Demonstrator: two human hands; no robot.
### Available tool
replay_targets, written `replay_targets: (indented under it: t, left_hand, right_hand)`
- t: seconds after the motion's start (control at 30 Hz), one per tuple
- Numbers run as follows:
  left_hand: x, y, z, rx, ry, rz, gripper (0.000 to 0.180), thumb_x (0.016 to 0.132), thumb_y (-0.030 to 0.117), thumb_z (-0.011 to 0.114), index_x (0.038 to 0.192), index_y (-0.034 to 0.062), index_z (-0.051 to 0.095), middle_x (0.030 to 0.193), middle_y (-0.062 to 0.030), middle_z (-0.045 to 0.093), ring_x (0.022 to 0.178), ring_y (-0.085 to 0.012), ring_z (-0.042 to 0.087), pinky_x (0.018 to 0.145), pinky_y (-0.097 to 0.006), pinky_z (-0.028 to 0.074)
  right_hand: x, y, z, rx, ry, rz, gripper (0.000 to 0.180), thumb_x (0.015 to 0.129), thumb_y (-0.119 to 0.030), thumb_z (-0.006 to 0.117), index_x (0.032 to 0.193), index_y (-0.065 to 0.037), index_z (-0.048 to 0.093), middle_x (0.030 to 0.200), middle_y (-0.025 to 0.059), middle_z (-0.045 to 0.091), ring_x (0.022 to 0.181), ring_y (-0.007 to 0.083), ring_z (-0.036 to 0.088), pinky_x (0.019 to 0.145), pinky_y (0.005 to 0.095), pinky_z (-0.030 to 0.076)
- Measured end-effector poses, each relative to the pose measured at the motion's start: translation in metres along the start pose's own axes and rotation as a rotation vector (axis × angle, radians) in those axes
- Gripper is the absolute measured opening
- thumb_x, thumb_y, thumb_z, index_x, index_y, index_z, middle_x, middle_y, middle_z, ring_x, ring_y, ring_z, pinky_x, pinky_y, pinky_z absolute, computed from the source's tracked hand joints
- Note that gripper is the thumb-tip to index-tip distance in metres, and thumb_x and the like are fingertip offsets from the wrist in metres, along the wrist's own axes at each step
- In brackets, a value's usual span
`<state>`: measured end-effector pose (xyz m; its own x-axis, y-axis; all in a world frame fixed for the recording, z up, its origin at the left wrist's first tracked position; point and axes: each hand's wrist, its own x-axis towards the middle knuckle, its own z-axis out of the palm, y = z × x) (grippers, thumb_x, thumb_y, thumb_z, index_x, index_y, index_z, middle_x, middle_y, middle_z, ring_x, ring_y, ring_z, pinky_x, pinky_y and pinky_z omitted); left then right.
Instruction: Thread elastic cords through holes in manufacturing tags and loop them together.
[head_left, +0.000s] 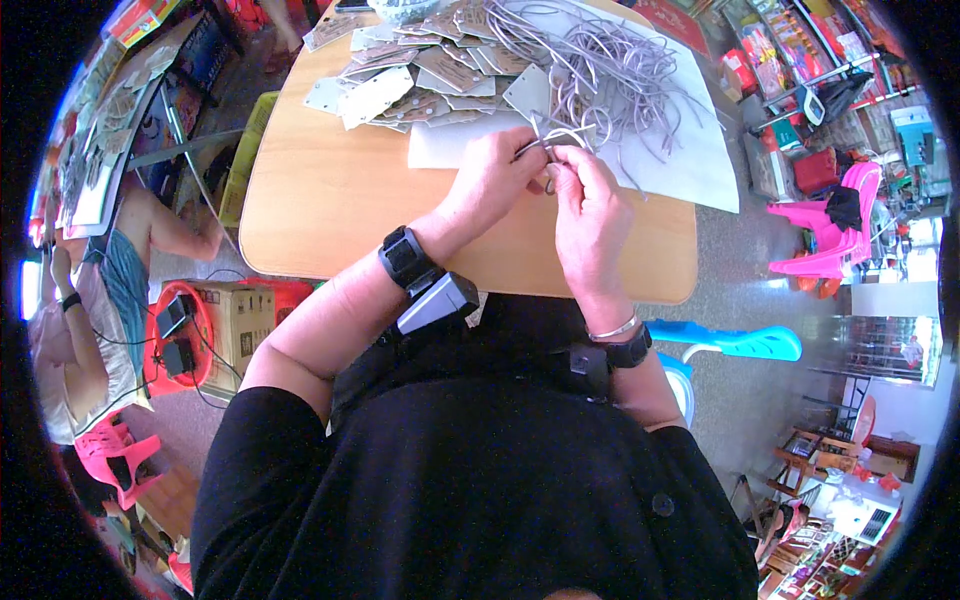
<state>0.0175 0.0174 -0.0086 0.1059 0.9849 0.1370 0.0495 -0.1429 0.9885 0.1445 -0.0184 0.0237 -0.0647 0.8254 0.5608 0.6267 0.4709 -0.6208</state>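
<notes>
Above the near part of the wooden table (330, 220), my left hand (497, 175) and my right hand (594, 215) meet, both with fingers closed in a pinch. Between the fingertips is a thin grey cord (571, 132), bent in a loop. A light card edge seems to show behind the fingers, but its hold is hidden. Just beyond my hands lies a heap of flat cards (430, 75), brown and white, with small holes at some corners. To its right, a tangle of grey cords (620, 75) rests on a white sheet (700, 175).
A bowl (403, 10) stands at the table's far edge. To the left are a yellow crate (255, 150), a cardboard box (240, 325) and another person (90, 330) beside a card-covered table. A blue plastic seat (740, 341) is near my right side; a pink chair (835, 230) stands farther right.
</notes>
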Motion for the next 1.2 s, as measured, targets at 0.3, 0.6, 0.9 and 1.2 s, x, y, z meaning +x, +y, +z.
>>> replay_targets:
  t: [0.3,0.6,0.9,1.2]
  left_hand:
    - [-0.005,0.011,-0.001,0.149,0.034,-0.031,0.022,0.086,0.018,0.054,0.08,-0.0024,0.06,0.063,-0.011,0.062,0.056,-0.0166,0.064,0.054,-0.03,0.049]
    - [-0.005,0.018,-0.002,0.179,-0.032,-0.094,0.022,0.091,0.019,0.053,0.085,-0.0008,0.061,0.062,-0.0028,0.056,0.052,-0.0095,0.055,0.048,-0.026,0.046]
    - [-0.012,0.019,-0.002,-0.09,-0.167,0.02,0.021,0.094,0.019,0.051,0.096,0.0003,0.06,0.073,-0.0023,0.059,0.061,-0.0074,0.055,0.049,-0.022,0.046]
    - [-0.008,0.01,0.003,-0.058,-0.246,0.023,0.021,0.092,0.018,0.054,0.099,0.0003,0.062,0.07,-0.0033,0.06,0.059,-0.0085,0.057,0.051,-0.023,0.048]
  right_hand:
    - [0.001,-0.003,-0.002,0.109,-0.052,0.187,0.007,0.084,-0.004,0.059,0.09,-0.003,0.06,0.082,0.0063,0.057,0.068,0.0208,0.054,0.063,0.0307,0.044]
    - [0.018,-0.004,-0.033,0.948,0.204,0.425,0.009,0.091,-0.014,0.054,0.093,-0.005,0.054,0.077,0.0023,0.053,0.068,0.0121,0.049,0.066,0.0228,0.041]
    - [0.021,-0.026,-0.074,0.704,-0.433,0.14,0.018,0.093,-0.017,0.051,0.095,-0.001,0.059,0.087,0.0078,0.061,0.068,0.0107,0.052,0.064,0.0236,0.044]
    - [0.022,0.057,-0.053,1.012,-0.299,0.805,0.024,0.089,-0.026,0.06,0.097,-0.004,0.063,0.087,0.0022,0.063,0.068,0.0096,0.055,0.058,0.025,0.043]
